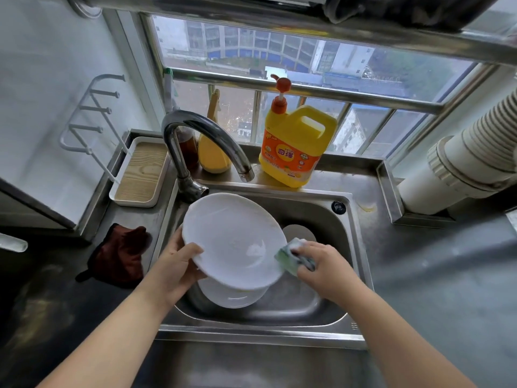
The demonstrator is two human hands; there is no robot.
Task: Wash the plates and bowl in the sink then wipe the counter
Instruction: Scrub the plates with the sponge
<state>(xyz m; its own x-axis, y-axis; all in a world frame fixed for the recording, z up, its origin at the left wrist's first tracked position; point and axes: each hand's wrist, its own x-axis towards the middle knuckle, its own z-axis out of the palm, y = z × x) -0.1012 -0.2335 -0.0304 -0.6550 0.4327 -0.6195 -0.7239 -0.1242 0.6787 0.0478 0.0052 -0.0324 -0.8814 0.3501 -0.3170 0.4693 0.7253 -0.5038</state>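
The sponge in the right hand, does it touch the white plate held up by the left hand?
Touching. In the head view the sponge presses against the lower right rim of the white plate.

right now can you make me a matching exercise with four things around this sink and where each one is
Things:
1. large white round plate
2. green and white sponge
3. dark red cloth
4. yellow detergent jug with orange pump

Places:
A. on the ledge behind the steel sink, by the window
B. gripped in the right hand
C. held tilted over the sink by the left hand
D. on the counter left of the sink

Pairs: 1-C, 2-B, 3-D, 4-A
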